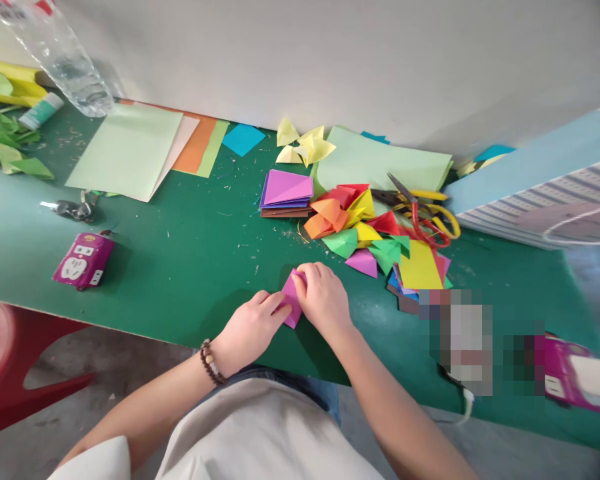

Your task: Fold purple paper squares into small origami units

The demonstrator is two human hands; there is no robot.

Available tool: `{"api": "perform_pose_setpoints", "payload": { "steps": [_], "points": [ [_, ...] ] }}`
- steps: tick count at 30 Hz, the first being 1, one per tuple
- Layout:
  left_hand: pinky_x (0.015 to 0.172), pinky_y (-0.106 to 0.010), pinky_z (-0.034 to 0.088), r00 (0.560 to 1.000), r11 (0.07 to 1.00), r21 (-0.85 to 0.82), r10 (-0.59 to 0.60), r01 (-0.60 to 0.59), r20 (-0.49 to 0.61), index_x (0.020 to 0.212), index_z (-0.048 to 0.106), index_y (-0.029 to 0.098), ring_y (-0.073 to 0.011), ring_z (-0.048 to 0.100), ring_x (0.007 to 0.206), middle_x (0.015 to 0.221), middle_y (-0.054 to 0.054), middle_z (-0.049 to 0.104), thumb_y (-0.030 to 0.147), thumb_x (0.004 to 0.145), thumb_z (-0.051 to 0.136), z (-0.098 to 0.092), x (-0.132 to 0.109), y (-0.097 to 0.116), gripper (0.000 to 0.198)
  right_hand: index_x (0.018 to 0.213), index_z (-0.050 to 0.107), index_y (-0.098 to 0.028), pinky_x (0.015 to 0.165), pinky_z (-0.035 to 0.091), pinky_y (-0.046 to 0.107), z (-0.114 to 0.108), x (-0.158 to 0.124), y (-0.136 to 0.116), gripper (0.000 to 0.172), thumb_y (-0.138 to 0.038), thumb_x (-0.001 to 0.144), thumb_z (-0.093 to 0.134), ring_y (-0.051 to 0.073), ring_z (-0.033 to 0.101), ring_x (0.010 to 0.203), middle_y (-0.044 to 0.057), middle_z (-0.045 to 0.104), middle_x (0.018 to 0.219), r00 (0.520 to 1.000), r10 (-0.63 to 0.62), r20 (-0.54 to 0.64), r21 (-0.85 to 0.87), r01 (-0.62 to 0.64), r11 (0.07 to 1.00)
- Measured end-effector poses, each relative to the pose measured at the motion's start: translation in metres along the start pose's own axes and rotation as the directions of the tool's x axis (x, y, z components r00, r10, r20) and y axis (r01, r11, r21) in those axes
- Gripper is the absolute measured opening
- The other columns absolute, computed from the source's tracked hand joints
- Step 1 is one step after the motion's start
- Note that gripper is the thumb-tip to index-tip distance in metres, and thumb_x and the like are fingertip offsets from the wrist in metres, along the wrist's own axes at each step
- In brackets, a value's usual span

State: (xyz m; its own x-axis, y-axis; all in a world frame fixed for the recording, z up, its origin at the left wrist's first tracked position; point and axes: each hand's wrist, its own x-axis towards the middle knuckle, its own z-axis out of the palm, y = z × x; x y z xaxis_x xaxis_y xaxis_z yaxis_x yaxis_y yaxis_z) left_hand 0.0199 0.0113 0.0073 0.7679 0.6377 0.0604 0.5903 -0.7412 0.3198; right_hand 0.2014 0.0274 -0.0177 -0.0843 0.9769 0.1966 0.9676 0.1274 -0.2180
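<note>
While our left hand (250, 330) pinches one side of the pink paper (294, 315), our right hand (326, 297) grips the other, both with fingers nearly closed. We hold the paper between our fingertips, apparently against the green table (195, 247), though our fingers partly hide it. Beyond our fingers lies a paper stack (287, 190); beyond and rightward, folded pieces (343, 242).

Violet-pink paper (293, 313) brightens our green tabletop (195, 253), where we see folded pieces (366, 233) in orange, red, yellow and green, red-handled scissors (415, 213), a magenta socket box (100, 255) and a pale-blue carton (530, 167) striped grey and white, alongside our off-white top (260, 427), brown bracelet (209, 363) and a red stool (30, 333).
</note>
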Motion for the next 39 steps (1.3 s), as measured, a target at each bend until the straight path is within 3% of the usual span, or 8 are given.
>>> {"api": "perform_pose_setpoints", "payload": {
  "steps": [5, 14, 19, 34, 39],
  "points": [
    [0.085, -0.031, 0.049, 0.994, 0.99, 0.108, 0.079, -0.087, 0.079, 0.107, 0.062, 0.013, -0.0187, 0.054, 0.09, 0.116, -0.009, 0.061, 0.011, 0.092, 0.048, -0.007, 0.007, 0.0, 0.02, 0.09, 0.055, -0.017, 0.068, 0.039, 0.031, 0.001, 0.001, 0.0, 0.018, -0.028, 0.097, 0.042, 0.021, 0.055, 0.078, 0.008, 0.06, 0.083, 1.0, 0.009, 0.008, 0.009, -0.009, 1.0],
    [0.082, -0.031, 0.049, 0.993, 0.996, 0.068, 0.044, -0.052, 0.111, 0.097, 0.064, 0.014, -0.0187, 0.054, 0.088, 0.108, -0.007, 0.063, 0.008, 0.09, 0.049, -0.01, 0.014, -0.001, 0.019, 0.104, 0.057, -0.018, 0.072, 0.046, 0.032, -0.002, 0.0, 0.004, 0.017, -0.027, 0.092, 0.048, 0.021, 0.06, 0.083, 0.008, 0.06, 0.092, 0.997, 0.071, -0.015, 0.191, -0.067, 0.979],
    [0.079, -0.03, 0.05, 0.992, 0.999, 0.035, 0.029, -0.034, 0.123, 0.094, 0.064, 0.015, -0.0181, 0.053, 0.085, 0.104, -0.007, 0.062, 0.006, 0.088, 0.049, -0.012, 0.016, -0.002, 0.019, 0.096, 0.06, -0.021, 0.065, 0.046, 0.028, -0.002, 0.002, 0.006, 0.014, -0.023, 0.09, 0.048, 0.018, 0.061, 0.077, 0.006, 0.057, 0.094, 0.99, 0.144, -0.003, 0.252, -0.139, 0.958],
    [0.084, -0.031, 0.047, 0.99, 0.996, 0.029, 0.08, -0.084, 0.119, 0.098, 0.064, 0.015, -0.0181, 0.054, 0.092, 0.115, -0.008, 0.06, 0.005, 0.087, 0.047, -0.01, 0.015, -0.01, 0.022, 0.094, 0.061, -0.021, 0.066, 0.046, 0.027, -0.003, 0.003, 0.01, 0.015, -0.027, 0.092, 0.048, 0.017, 0.059, 0.077, 0.005, 0.058, 0.09, 0.998, 0.057, -0.001, 0.22, -0.056, 0.974],
    [0.077, -0.032, 0.047, 0.991, 0.993, 0.077, 0.084, -0.093, 0.106, 0.099, 0.066, 0.018, -0.0189, 0.053, 0.088, 0.115, -0.005, 0.062, 0.008, 0.088, 0.05, -0.012, 0.016, -0.011, 0.022, 0.091, 0.065, -0.021, 0.067, 0.047, 0.027, -0.019, -0.008, 0.023, 0.02, -0.03, 0.095, 0.048, 0.016, 0.059, 0.077, 0.005, 0.057, 0.088, 0.993, -0.121, -0.015, 0.207, 0.121, 0.971]
  ]
}}
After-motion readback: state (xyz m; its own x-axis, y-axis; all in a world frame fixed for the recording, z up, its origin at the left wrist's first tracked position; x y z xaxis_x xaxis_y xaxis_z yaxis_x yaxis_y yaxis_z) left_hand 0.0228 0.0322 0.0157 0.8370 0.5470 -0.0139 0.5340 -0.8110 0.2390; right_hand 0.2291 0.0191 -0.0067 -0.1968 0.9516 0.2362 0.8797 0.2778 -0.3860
